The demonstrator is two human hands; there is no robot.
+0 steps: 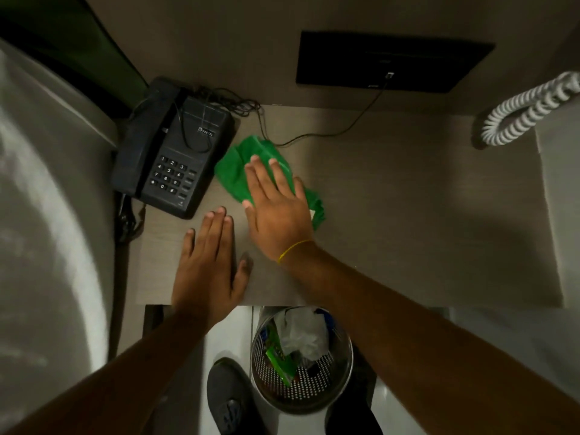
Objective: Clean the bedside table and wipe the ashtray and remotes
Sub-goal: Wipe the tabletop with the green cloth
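Note:
A green cloth (233,172) lies bunched on the wooden bedside table (408,199), just right of a black telephone. My right hand (276,208) presses flat on the cloth, fingers spread and pointing away from me. My left hand (210,265) rests flat on the bare tabletop near its front edge, palm down, holding nothing. No ashtray or remote is in view.
The black telephone (175,152) sits at the table's back left with tangled cords behind it. A black wall panel (392,61) has a cable running to the table. A white coiled cord (527,111) hangs at right. A perforated bin (301,359) with rubbish stands below the front edge. A bed (47,215) lies at left.

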